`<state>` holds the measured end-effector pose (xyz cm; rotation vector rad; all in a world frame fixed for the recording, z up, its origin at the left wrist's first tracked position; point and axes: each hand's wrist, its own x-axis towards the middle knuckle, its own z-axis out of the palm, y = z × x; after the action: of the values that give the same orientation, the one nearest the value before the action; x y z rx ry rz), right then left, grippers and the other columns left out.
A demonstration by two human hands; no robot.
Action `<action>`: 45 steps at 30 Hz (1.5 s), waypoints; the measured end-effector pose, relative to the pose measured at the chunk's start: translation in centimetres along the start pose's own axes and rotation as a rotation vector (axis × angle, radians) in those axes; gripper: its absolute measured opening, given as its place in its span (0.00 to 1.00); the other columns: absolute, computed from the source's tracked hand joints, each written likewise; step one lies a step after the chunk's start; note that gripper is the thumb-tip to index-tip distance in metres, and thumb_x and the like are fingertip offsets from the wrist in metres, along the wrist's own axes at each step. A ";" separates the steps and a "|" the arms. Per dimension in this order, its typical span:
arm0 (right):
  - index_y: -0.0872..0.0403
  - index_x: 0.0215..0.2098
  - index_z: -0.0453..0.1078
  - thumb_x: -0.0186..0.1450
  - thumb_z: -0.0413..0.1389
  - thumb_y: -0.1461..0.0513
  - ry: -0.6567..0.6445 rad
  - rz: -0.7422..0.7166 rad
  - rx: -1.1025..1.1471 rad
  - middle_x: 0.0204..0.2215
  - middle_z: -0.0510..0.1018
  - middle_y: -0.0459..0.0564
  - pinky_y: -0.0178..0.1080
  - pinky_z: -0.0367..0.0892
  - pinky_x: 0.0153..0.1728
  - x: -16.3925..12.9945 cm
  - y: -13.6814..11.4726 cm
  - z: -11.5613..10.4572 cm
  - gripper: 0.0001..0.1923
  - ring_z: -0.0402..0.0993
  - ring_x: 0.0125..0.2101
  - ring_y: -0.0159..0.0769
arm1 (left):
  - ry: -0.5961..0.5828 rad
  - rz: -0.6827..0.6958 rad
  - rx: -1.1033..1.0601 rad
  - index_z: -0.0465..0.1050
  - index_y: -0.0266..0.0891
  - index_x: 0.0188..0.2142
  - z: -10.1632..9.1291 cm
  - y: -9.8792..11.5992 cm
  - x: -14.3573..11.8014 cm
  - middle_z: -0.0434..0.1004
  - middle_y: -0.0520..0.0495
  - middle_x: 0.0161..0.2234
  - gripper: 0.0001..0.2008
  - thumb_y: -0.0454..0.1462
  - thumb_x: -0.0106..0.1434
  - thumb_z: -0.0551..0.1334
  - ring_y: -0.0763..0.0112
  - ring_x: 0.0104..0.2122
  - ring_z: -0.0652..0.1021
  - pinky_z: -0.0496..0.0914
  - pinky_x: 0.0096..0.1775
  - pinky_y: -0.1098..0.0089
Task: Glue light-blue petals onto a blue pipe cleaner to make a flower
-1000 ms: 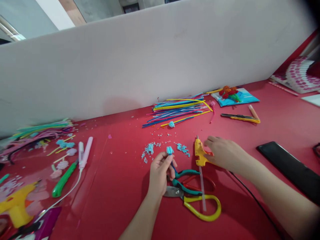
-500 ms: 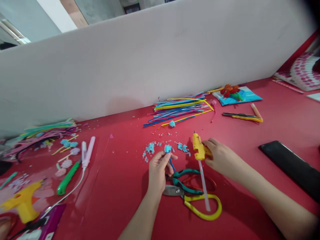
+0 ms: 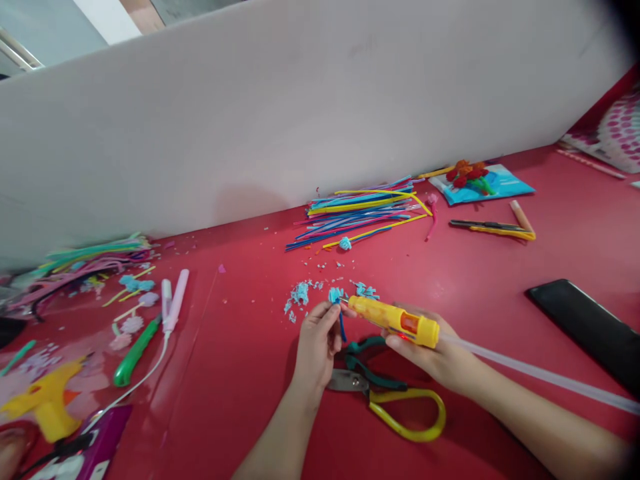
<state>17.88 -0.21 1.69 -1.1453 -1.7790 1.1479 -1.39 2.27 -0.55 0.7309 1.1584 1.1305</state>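
My left hand (image 3: 316, 343) pinches a small light-blue pipe-cleaner flower (image 3: 335, 295) on a dark blue stem, just above the red table (image 3: 240, 373). My right hand (image 3: 434, 357) grips a yellow glue gun (image 3: 395, 319) with a clear glue stick (image 3: 540, 375) trailing to the right. The gun's nozzle points left and touches or nearly touches the flower. Light-blue trimmings (image 3: 301, 294) lie just beyond the hands. Yellow-handled scissors (image 3: 395, 407) and teal-handled pliers (image 3: 367, 363) lie under and between my hands.
A white partition (image 3: 300, 113) runs along the back. Coloured pipe cleaners (image 3: 357, 213) lie behind; another bundle (image 3: 80, 263) at far left. A second yellow glue gun (image 3: 43, 403), a green knife (image 3: 134, 352), a black phone (image 3: 590, 330), a yellow cutter (image 3: 493, 229) and a red flower bunch (image 3: 470, 177) lie around.
My right hand lifted the glue gun off the table, turned it sideways and brought its nozzle left to the flower. My left hand kept holding the flower nearly still.
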 end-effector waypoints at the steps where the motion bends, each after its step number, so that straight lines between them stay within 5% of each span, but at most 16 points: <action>1: 0.54 0.33 0.65 0.64 0.52 0.57 0.000 -0.007 -0.011 0.28 0.71 0.46 0.32 0.64 0.29 0.0 0.0 0.1 0.08 0.68 0.28 0.31 | 0.001 -0.005 -0.004 0.68 0.36 0.23 0.0 0.0 0.0 0.59 0.60 0.12 0.11 0.40 0.56 0.63 0.87 0.09 0.59 0.46 0.12 0.81; 45: 0.53 0.30 0.66 0.63 0.51 0.54 0.019 0.056 -0.100 0.24 0.72 0.45 0.31 0.63 0.26 0.1 -0.1 0.2 0.12 0.67 0.24 0.30 | 0.006 -0.038 -0.054 0.66 0.36 0.23 0.4 0.4 -0.3 0.60 0.61 0.12 0.10 0.39 0.54 0.64 0.86 0.09 0.58 0.48 0.12 0.81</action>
<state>17.60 -0.23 1.73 -1.2681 -1.8177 1.0866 -1.08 2.17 0.01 0.6617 1.1386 1.1285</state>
